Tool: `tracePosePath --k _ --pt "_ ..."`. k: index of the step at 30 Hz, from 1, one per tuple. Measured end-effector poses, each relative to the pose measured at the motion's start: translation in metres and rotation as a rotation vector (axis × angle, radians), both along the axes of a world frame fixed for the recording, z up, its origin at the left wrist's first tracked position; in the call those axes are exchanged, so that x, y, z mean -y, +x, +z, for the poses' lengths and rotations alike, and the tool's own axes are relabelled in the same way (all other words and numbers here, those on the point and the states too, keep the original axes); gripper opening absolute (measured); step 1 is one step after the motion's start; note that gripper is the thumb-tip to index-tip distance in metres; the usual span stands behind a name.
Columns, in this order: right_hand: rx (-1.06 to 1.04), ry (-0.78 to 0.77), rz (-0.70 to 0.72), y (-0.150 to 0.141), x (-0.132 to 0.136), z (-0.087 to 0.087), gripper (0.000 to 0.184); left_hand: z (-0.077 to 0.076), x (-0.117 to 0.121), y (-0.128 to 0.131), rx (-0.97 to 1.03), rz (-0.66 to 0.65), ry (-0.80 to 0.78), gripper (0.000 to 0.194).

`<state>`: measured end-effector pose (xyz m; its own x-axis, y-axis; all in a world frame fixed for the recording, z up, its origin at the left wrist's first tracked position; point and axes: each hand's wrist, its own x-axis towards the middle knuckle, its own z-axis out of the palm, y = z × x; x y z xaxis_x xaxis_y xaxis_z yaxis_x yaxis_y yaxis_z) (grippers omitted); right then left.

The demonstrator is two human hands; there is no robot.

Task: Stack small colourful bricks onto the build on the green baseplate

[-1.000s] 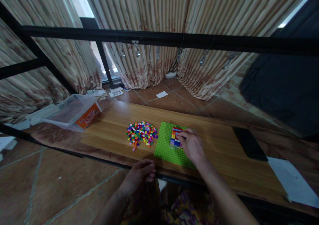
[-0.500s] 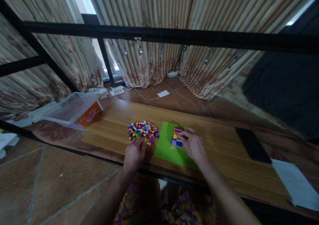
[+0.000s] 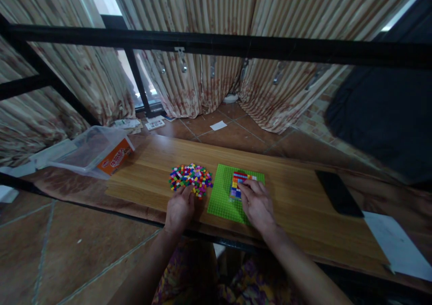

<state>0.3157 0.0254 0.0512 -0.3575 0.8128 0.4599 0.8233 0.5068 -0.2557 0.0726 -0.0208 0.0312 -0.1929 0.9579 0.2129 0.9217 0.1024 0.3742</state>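
A green studded baseplate [image 3: 222, 197] lies on the wooden board [image 3: 297, 197]. A small block of coloured bricks [image 3: 239, 179] is built on it. My right hand [image 3: 257, 203] rests on the plate with its fingertips curled against the near side of that block. A heap of loose coloured bricks [image 3: 191, 178] lies left of the plate. My left hand [image 3: 179, 208] lies at the heap's near edge, fingers bent down onto the bricks; what they hold is hidden.
A clear plastic tub with an orange label [image 3: 96, 151] lies tipped at the board's left end. A black phone [image 3: 337, 193] and white paper [image 3: 394, 244] lie at the right. A black metal bar [image 3: 216, 43] crosses overhead, with curtains behind.
My left hand came up from below the board's edge to the heap of bricks. My right hand slid slightly toward me along the built block.
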Motion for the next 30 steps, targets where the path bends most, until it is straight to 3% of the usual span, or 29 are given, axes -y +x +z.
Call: tracePosePath --k 6,13,19,25,30 --pt "-0.075 -0.029 0.027 0.002 -0.002 -0.003 0.033 -0.002 0.005 0.004 0.025 -0.011 0.045 0.032" --pt "-0.372 0.009 -0.119 0.002 0.025 0.004 0.03 -0.006 0.017 -0.003 0.102 -0.069 0.16 0.026" --pt "-0.405 -0.142 0.096 -0.037 0.056 -0.007 0.024 -0.011 0.026 0.003 0.118 -0.142 0.266 0.021" --pt "-0.293 -0.25 0.092 -0.085 0.035 -0.024 0.025 -0.012 0.019 0.013 0.1 -0.191 0.279 0.023" --pt "-0.209 -0.314 0.014 -0.104 0.011 -0.025 0.021 -0.018 0.01 0.014 0.083 -0.19 0.299 0.024"
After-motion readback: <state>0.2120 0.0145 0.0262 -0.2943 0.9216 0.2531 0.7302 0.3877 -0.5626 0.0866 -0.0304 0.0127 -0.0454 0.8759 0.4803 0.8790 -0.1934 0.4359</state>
